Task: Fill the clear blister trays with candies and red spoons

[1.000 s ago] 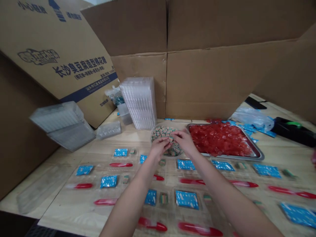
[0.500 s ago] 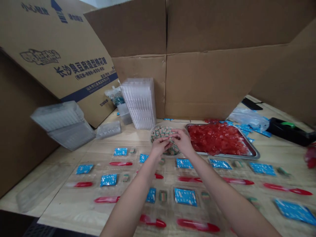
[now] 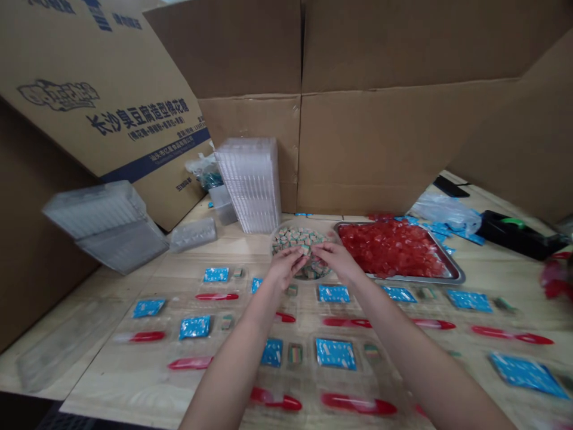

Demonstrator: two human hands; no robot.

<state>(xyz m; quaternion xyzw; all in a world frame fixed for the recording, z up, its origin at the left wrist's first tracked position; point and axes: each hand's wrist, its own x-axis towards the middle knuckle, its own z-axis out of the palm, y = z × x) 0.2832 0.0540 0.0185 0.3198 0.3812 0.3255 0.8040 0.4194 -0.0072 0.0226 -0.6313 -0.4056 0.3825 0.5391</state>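
Note:
Over a clear round tub of small striped candy pieces, both hands work close together. My left hand pinches one pink, white and green striped candy piece at its fingertips. Just right of it, my right hand has thumb and fingers pressed together; anything between them is too small to make out. Below the forearms lie clear plastic trays holding blue printed sachets, striped pieces and red spatula-like plastic items. The forearms hide parts of several trays.
A metal tray heaped with red wrapped pieces sits right of the tub. Stacked clear trays stand behind; another stack leans at left. Cardboard boxes wall off the back. A black tape dispenser lies at right.
My hands have drawn slightly apart above the tub, and the striped candy piece now shows at my left fingertips. The whole view has shifted a little.

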